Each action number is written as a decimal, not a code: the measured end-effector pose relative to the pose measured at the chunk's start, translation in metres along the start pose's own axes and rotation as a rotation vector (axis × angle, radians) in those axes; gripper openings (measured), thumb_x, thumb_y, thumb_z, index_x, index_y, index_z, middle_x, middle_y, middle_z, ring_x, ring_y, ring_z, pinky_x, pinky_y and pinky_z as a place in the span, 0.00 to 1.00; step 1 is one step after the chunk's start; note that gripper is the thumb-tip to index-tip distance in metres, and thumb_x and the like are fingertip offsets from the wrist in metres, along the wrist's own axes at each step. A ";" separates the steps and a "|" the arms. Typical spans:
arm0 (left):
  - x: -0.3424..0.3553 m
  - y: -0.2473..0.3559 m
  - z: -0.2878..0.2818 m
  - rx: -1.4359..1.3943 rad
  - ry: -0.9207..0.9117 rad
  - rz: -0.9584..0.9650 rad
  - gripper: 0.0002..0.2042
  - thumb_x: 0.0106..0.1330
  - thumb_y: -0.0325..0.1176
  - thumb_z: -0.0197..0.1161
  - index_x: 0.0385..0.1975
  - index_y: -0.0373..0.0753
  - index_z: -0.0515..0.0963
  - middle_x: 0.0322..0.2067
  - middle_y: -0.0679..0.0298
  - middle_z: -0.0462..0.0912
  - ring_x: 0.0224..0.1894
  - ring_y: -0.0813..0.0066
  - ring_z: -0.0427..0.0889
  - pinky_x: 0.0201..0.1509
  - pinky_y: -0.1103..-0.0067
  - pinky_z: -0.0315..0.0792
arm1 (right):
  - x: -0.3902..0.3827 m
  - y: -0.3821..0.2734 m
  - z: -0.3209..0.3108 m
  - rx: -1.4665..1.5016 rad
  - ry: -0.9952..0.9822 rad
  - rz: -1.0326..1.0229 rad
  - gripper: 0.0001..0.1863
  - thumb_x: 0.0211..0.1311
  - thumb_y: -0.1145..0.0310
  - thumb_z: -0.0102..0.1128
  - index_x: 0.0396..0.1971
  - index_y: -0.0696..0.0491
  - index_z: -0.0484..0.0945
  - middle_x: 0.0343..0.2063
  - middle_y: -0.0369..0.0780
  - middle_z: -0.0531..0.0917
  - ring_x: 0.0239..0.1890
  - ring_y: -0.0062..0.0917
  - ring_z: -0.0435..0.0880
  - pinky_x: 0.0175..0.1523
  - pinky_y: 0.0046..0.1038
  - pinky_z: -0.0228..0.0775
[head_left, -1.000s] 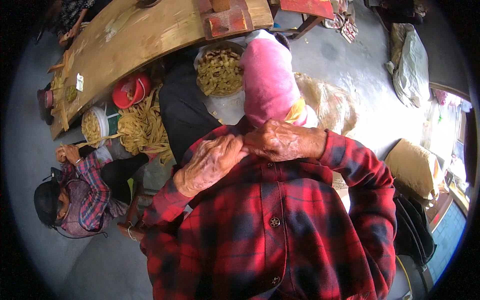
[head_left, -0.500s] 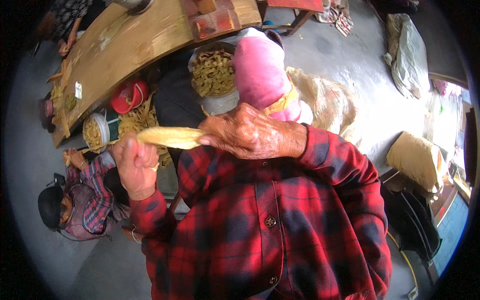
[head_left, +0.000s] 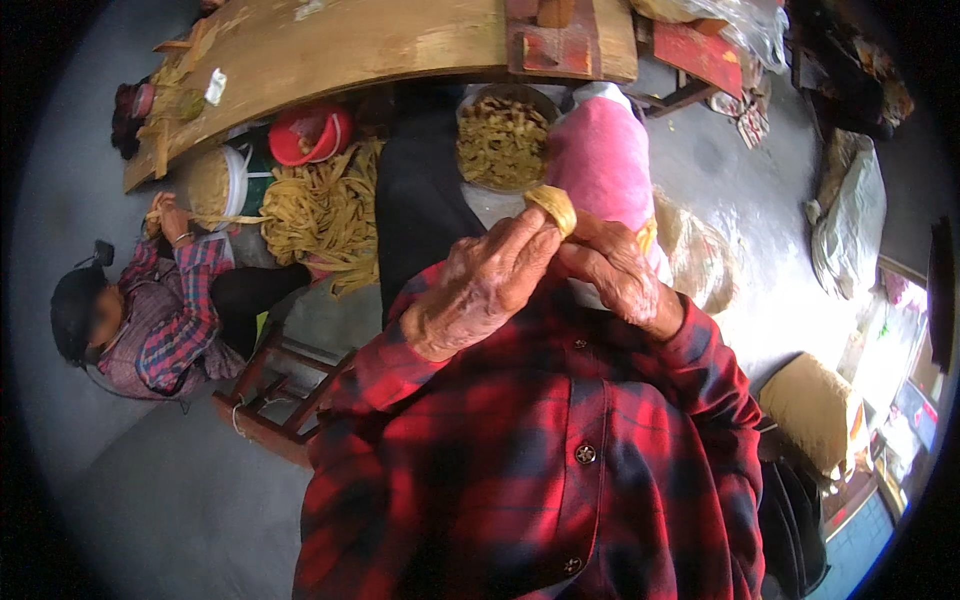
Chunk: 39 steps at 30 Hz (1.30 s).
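Note:
A yellow vegetable strip point(head_left: 553, 207), wound into a small thick roll, sits between my fingertips in front of my chest. My left hand point(head_left: 478, 283) is closed, with its fingers pinched around the near left side of the roll. On the roll's right side my right hand point(head_left: 622, 272) is also closed, its fingertips pressed against it. Part of the roll is hidden behind the fingers. Just beyond my hands, between my knees, stands a round metal basin point(head_left: 506, 140) filled with similar small yellow-brown rolls. Pink cloth point(head_left: 600, 165) covers my right leg.
Long yellow strips point(head_left: 325, 215) lie heaped left of my leg, near a red bucket point(head_left: 312, 135) and a white bucket point(head_left: 237, 180). A wooden table point(head_left: 390, 35) spans the far side. At left a co-worker point(head_left: 160, 310) handles a strip beside a wooden stool point(head_left: 280, 400).
The strip was stretched flat between my hands; now it is bunched into a compact roll. My left hand has come right, close to my right hand. The view has shifted.

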<state>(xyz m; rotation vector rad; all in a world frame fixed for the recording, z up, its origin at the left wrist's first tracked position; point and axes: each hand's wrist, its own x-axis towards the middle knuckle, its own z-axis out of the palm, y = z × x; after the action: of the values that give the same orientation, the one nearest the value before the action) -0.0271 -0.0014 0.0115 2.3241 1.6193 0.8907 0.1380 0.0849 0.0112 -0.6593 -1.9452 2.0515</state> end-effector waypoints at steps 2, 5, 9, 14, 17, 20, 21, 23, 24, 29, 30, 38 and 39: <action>-0.004 0.000 0.001 -0.005 -0.047 -0.009 0.13 0.50 0.18 0.58 0.38 0.28 0.73 0.40 0.49 0.74 0.36 0.58 0.80 0.31 0.75 0.77 | -0.002 0.001 0.005 0.102 0.026 -0.027 0.15 0.66 0.65 0.43 0.43 0.62 0.69 0.30 0.46 0.75 0.34 0.27 0.74 0.40 0.30 0.65; -0.004 0.000 0.010 -0.109 -0.032 -0.023 0.13 0.48 0.17 0.61 0.35 0.26 0.74 0.38 0.49 0.76 0.36 0.57 0.81 0.34 0.73 0.78 | -0.002 0.023 0.014 0.097 0.143 0.099 0.15 0.67 0.63 0.44 0.34 0.62 0.71 0.22 0.41 0.73 0.25 0.23 0.70 0.31 0.28 0.63; -0.002 -0.004 0.013 -0.015 0.122 0.157 0.13 0.48 0.19 0.65 0.36 0.29 0.75 0.38 0.54 0.78 0.36 0.63 0.81 0.36 0.76 0.77 | -0.004 0.030 0.016 0.077 0.268 0.072 0.16 0.67 0.62 0.44 0.29 0.61 0.71 0.18 0.38 0.71 0.21 0.21 0.67 0.26 0.27 0.61; -0.005 0.003 0.010 -0.354 0.333 -0.206 0.11 0.49 0.23 0.68 0.32 0.34 0.78 0.36 0.57 0.78 0.38 0.69 0.80 0.35 0.82 0.75 | -0.006 0.016 0.012 0.237 0.338 0.112 0.16 0.68 0.62 0.42 0.28 0.59 0.71 0.18 0.35 0.71 0.21 0.18 0.67 0.26 0.23 0.60; -0.008 0.004 0.019 -1.165 0.400 -0.668 0.12 0.55 0.23 0.64 0.38 0.33 0.74 0.40 0.59 0.76 0.38 0.74 0.77 0.42 0.79 0.74 | -0.008 0.021 0.015 0.242 0.348 0.004 0.15 0.69 0.63 0.41 0.28 0.59 0.70 0.17 0.33 0.70 0.20 0.16 0.65 0.25 0.23 0.60; -0.006 0.002 0.025 -1.588 0.432 -0.896 0.14 0.56 0.23 0.62 0.43 0.32 0.71 0.41 0.60 0.75 0.39 0.74 0.77 0.47 0.79 0.72 | -0.010 0.011 0.012 0.223 0.284 -0.021 0.14 0.68 0.65 0.42 0.28 0.59 0.69 0.16 0.35 0.70 0.19 0.20 0.67 0.24 0.25 0.60; -0.005 0.002 0.027 -1.664 0.455 -0.921 0.15 0.57 0.22 0.61 0.44 0.32 0.70 0.41 0.60 0.75 0.40 0.74 0.76 0.49 0.79 0.71 | -0.011 0.009 0.012 0.218 0.253 -0.013 0.13 0.68 0.66 0.42 0.28 0.59 0.69 0.16 0.37 0.70 0.18 0.21 0.67 0.24 0.26 0.60; -0.004 0.004 0.030 -1.681 0.450 -0.957 0.15 0.58 0.22 0.60 0.44 0.32 0.69 0.42 0.60 0.76 0.42 0.74 0.75 0.50 0.79 0.70 | -0.011 0.023 0.011 0.043 0.261 -0.141 0.12 0.67 0.67 0.43 0.28 0.60 0.69 0.16 0.41 0.70 0.17 0.29 0.69 0.24 0.29 0.60; -0.004 0.005 0.031 -1.689 0.447 -0.974 0.14 0.58 0.22 0.60 0.44 0.32 0.69 0.42 0.59 0.76 0.44 0.74 0.75 0.51 0.78 0.70 | -0.011 0.029 0.010 -0.045 0.263 -0.205 0.11 0.66 0.68 0.43 0.28 0.60 0.69 0.16 0.43 0.70 0.17 0.33 0.70 0.24 0.31 0.60; -0.001 0.008 0.031 -1.566 0.383 -0.941 0.15 0.61 0.24 0.57 0.48 0.28 0.69 0.48 0.56 0.74 0.49 0.72 0.73 0.54 0.78 0.67 | -0.007 0.035 0.009 -0.262 0.315 -0.477 0.09 0.63 0.71 0.45 0.28 0.61 0.68 0.18 0.47 0.69 0.20 0.44 0.71 0.26 0.37 0.61; 0.000 0.010 0.032 -1.546 0.378 -0.922 0.16 0.62 0.25 0.56 0.49 0.27 0.69 0.49 0.55 0.73 0.50 0.72 0.72 0.55 0.77 0.67 | -0.007 0.035 0.009 -0.264 0.302 -0.473 0.08 0.63 0.71 0.46 0.28 0.61 0.68 0.18 0.47 0.69 0.21 0.44 0.71 0.26 0.37 0.61; 0.008 0.033 0.019 -1.388 0.217 -0.796 0.15 0.63 0.28 0.55 0.48 0.26 0.71 0.48 0.61 0.72 0.49 0.77 0.71 0.56 0.81 0.62 | -0.012 0.035 0.010 -0.153 0.244 -0.369 0.08 0.62 0.72 0.48 0.30 0.62 0.67 0.16 0.49 0.69 0.20 0.47 0.70 0.25 0.40 0.60; 0.005 0.030 0.020 -1.324 0.218 -0.784 0.15 0.63 0.27 0.55 0.47 0.26 0.71 0.47 0.61 0.72 0.49 0.77 0.71 0.56 0.81 0.63 | -0.012 0.032 0.011 -0.125 0.243 -0.372 0.08 0.62 0.72 0.48 0.30 0.62 0.67 0.16 0.49 0.68 0.19 0.47 0.70 0.25 0.40 0.59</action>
<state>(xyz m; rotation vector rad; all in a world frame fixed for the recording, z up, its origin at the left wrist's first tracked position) 0.0094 -0.0049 0.0107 0.6613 1.1529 1.3650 0.1473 0.0667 -0.0184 -0.4978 -1.8960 1.5644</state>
